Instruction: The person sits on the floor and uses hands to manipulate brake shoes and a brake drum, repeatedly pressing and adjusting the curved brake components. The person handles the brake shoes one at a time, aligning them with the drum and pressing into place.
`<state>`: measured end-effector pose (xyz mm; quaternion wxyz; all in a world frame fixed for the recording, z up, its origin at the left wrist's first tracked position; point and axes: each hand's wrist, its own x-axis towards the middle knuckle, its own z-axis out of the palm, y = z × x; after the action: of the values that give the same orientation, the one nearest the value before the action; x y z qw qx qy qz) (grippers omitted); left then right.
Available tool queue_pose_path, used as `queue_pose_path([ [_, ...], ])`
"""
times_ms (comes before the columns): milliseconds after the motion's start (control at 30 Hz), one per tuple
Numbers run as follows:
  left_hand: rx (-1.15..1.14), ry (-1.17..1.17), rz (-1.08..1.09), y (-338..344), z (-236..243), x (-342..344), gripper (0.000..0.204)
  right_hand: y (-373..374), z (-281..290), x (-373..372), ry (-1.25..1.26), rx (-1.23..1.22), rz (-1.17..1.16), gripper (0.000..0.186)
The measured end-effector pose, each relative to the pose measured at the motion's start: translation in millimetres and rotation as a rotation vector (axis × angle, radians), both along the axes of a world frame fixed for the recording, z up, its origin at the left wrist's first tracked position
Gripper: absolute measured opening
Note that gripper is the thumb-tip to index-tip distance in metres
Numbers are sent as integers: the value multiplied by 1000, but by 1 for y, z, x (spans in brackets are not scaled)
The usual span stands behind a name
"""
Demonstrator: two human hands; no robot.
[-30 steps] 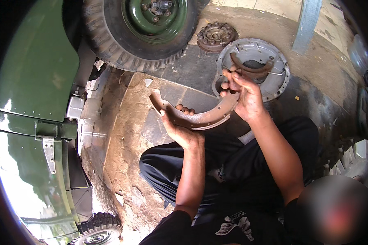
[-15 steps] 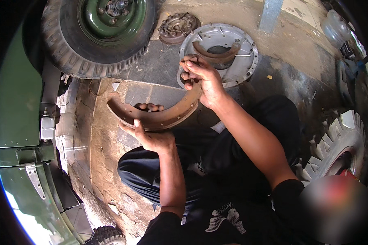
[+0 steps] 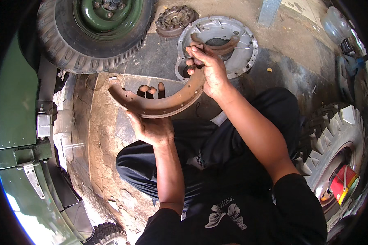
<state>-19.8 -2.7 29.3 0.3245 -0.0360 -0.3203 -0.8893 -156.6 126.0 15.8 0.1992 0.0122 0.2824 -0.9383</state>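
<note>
Dark tiled, dusty floor (image 3: 151,61) stretches beside a green vehicle (image 3: 14,110) and a large tyre (image 3: 86,57). Held above it, before crossed legs (image 3: 137,161), is a rusty curved shoe (image 3: 173,107): the left grip (image 3: 155,128) cradles it from below, thumb and fingers on opposite edges, while the right grip (image 3: 212,75) clasps its right end, near a round grey housing (image 3: 237,67) bearing a second curved piece (image 3: 225,50).

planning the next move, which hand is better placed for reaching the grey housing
Probably the right hand: it holds the rusty curved piece nearer the grey housing; the left hand supports it farther away. The right would first have to let go.
</note>
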Motion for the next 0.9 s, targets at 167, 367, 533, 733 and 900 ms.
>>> queue_pose_path([
  [167, 134, 54, -130, -14, -4, -2, 48, 1, 7, 0, 93, -73, -3, 20],
  [367, 216, 18, -153, -20, -10, -6, 49, 7, 28, 5, 179, -213, 83, 17],
  [533, 347, 97, -275, -22, -19, -10, 57, 11, 41, 11, 231, -196, 95, 18],
  [733, 673, 90, -373, -21, -28, -18, 69, 11, 29, 8, 248, 174, 91, 23],
  [900, 275, -183, -321, -23, -43, -22, 68, -9, 17, 20, 342, 344, -227, 17],
])
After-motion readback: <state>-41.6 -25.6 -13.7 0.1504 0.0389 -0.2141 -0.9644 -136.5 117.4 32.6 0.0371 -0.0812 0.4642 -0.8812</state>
